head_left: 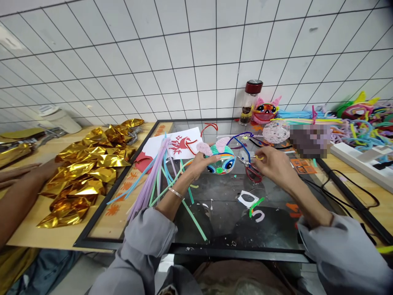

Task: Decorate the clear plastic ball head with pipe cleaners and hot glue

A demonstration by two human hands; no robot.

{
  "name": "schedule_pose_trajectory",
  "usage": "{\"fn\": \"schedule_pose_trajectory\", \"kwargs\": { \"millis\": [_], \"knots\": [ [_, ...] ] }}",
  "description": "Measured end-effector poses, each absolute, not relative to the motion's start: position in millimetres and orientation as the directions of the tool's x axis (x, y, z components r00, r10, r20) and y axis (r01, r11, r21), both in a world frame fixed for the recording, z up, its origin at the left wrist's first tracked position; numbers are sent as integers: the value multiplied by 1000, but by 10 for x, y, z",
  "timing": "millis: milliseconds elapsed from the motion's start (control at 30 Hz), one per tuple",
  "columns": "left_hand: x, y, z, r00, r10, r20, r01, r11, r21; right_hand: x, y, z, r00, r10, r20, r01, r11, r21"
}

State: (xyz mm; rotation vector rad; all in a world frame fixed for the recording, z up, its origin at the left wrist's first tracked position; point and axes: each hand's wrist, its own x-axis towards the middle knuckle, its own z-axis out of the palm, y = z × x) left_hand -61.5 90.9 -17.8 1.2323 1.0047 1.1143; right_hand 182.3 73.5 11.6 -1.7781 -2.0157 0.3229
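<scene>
In the middle of the work surface my left hand (199,164) is closed around a small animal head (221,159) made of fuzzy craft stems. The head has pink ears, a teal top, an orange stripe and large blue-and-black eyes. My right hand (273,166) pinches scissors (245,161) whose silver blades point at the head's right side. A dark red loop (253,175) shows just below the blades. Blue stems (242,141) rise behind the head. Below lie a white paper cutout (248,199), a bent green stem (257,206) and a pale curved piece (258,216).
Loose purple and green stems (153,176) lie left, over a printed sheet (172,141). Gold foil (89,168) and another person's arm (29,192) are further left. At the back stand a bottle (250,102) and a pink-eared head (265,111). A black cable (344,190) runs right.
</scene>
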Motion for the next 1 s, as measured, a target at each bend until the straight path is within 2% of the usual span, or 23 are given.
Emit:
{"fn": "schedule_pose_trajectory", "kwargs": {
  "millis": [67,100,133,200,400,467,533,633,667,733,767,833,933,1000],
  "knots": [
    [-621,918,-194,178,984,4,-66,8,998,1846,597,133,-100,995,11,987,100,-125],
    [-621,924,-205,174,985,1,-59,9,998,1832,543,124,-97,994,-45,995,95,-27],
    [-621,930,-218,169,986,1,-53,8,999,1809,505,106,-81,993,-88,996,85,41],
    [-617,942,-239,144,990,4,-39,1,999,1752,476,65,-77,989,-124,993,88,85],
    [-614,941,-215,98,995,8,-17,-6,1000,1666,562,10,-147,978,-147,989,150,13],
    [-625,932,-191,94,996,5,-16,-4,1000,1662,600,12,-162,984,-71,987,162,-8],
    [-640,924,-176,87,996,9,-13,-8,1000,1675,655,28,-144,985,98,986,151,-72],
    [-656,913,-172,103,995,14,-14,-13,1000,1719,791,87,14,912,409,941,127,-314],
    [-657,909,-173,111,994,13,-12,-12,1000,1733,846,112,80,892,446,895,133,-426],
    [-651,896,-170,123,992,12,-8,-11,1000,1747,959,158,109,919,379,754,172,-634],
    [-645,888,-165,130,991,13,-6,-13,1000,1743,1011,174,86,934,346,709,187,-680],
    [-634,873,-147,150,989,13,-2,-13,1000,1706,1097,186,17,946,324,722,213,-659],
    [-627,859,-118,158,987,-3,9,2,1000,1596,1177,146,18,950,312,832,159,-532],
    [-629,857,-107,151,988,-17,6,17,1000,1508,1199,90,22,978,207,875,81,-478]
  ]
}}
